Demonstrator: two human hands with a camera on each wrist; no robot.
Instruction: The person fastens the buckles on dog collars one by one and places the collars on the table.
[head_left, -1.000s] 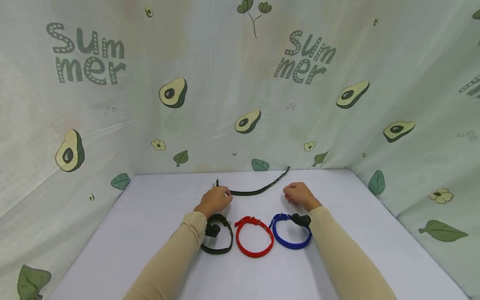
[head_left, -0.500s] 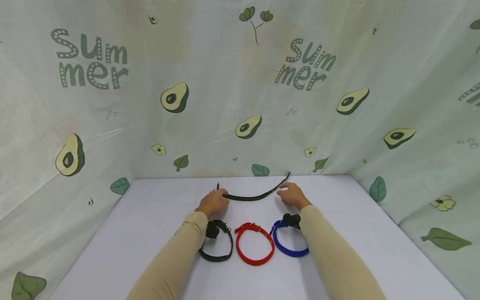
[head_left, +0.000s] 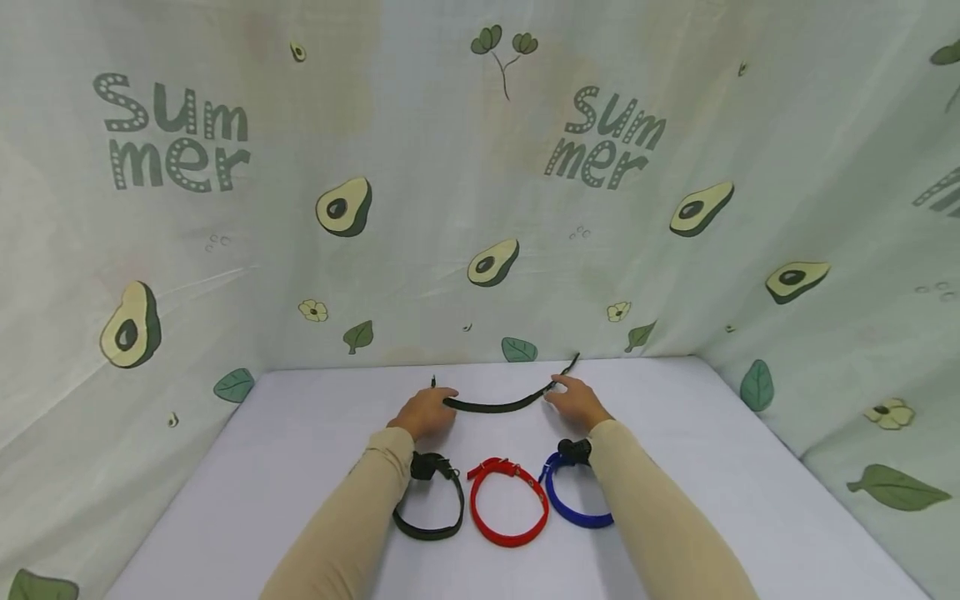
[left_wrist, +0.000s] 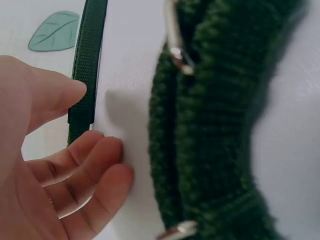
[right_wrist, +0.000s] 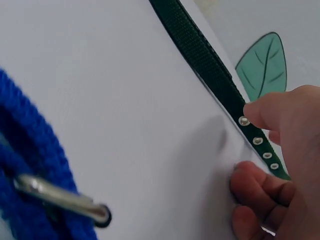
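Observation:
A dark green collar strap [head_left: 495, 407] lies unbuckled across the far middle of the white table [head_left: 300, 450]. My left hand [head_left: 426, 412] is at its buckle end. In the left wrist view the thumb [left_wrist: 60, 92] and curled fingers [left_wrist: 95, 165] sit on either side of the strap [left_wrist: 85, 80], pinching it loosely. My right hand [head_left: 573, 402] reaches the other end, and a fingertip [right_wrist: 262, 112] touches the strap [right_wrist: 205, 60] by its metal eyelets.
Three buckled collars lie in a row near my forearms: dark green [head_left: 431, 500], red [head_left: 510, 512] and blue [head_left: 570, 504]. The green one [left_wrist: 215, 125] and the blue one [right_wrist: 30, 165] fill the wrist views. An avocado-print cloth [head_left: 480, 208] walls the table on three sides.
My right hand has moved forward and left from the table onto the strap's eyelet end. The left hand has stayed at the buckle end, and the strap keeps its shape.

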